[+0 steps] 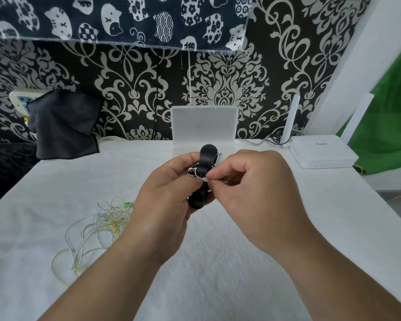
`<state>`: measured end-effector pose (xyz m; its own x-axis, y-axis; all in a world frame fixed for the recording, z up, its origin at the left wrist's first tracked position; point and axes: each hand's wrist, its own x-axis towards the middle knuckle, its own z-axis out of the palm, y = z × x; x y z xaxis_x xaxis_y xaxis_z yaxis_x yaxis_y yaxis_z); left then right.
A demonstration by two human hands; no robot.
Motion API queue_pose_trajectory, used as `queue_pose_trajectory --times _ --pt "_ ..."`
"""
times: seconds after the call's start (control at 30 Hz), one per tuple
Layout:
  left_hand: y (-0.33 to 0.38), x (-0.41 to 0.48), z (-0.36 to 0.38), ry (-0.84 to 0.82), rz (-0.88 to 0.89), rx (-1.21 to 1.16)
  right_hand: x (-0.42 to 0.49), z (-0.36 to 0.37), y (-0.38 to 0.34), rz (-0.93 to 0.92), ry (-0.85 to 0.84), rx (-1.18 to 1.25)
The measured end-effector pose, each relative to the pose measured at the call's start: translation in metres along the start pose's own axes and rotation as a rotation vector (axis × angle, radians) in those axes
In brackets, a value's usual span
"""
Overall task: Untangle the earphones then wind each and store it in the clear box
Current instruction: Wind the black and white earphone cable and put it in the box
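Note:
My left hand (164,195) grips a wound white earphone bundle with a black strap (205,158) round it, held above the table's middle. My right hand (248,188) pinches the white cord at the bundle's right side, thumb and forefinger together. A loose tangle of white and yellow earphone cords (95,230) lies on the white cloth to the left of my left forearm. The clear box (204,126) stands open at the back centre, lid upright against the wall; its base is partly hidden behind my hands.
A white cloth covers the table (218,262). A dark grey cloth (65,123) hangs at the back left over a wall socket. A white router (322,151) with upright antennas sits at the back right. Green fabric (384,117) hangs at the far right.

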<state>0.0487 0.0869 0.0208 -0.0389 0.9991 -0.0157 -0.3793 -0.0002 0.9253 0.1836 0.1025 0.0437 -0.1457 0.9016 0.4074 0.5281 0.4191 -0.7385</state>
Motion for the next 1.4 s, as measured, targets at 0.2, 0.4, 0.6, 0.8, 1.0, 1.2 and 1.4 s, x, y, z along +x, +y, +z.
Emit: queue_pose_trajectory --times 0.2,0.4,0.6,0.8,1.0,1.2,1.4 --pt "-0.002 0.001 0.002 0.01 0.027 0.009 0.0 0.0 -0.001 -0.011 0.016 -0.007" --pt "0.002 -0.001 0.007 0.038 0.037 0.026 0.0 0.0 -0.001 0.022 0.017 0.042" --pt "0.003 -0.003 0.008 0.042 -0.005 -0.021 0.001 -0.001 -0.001 0.018 0.019 0.025" --pt "0.002 -0.001 0.009 0.051 -0.002 -0.019 0.001 -0.001 0.001 0.008 0.012 0.018" --pt "0.004 -0.003 0.011 0.12 -0.063 -0.051 -0.001 0.003 0.001 -0.063 0.005 -0.055" --pt "0.008 -0.003 0.012 0.132 -0.097 -0.068 0.001 0.002 0.003 -0.089 -0.018 -0.046" --pt "0.007 -0.002 0.01 0.076 -0.099 -0.086 0.005 -0.003 0.006 -0.073 -0.032 -0.036"
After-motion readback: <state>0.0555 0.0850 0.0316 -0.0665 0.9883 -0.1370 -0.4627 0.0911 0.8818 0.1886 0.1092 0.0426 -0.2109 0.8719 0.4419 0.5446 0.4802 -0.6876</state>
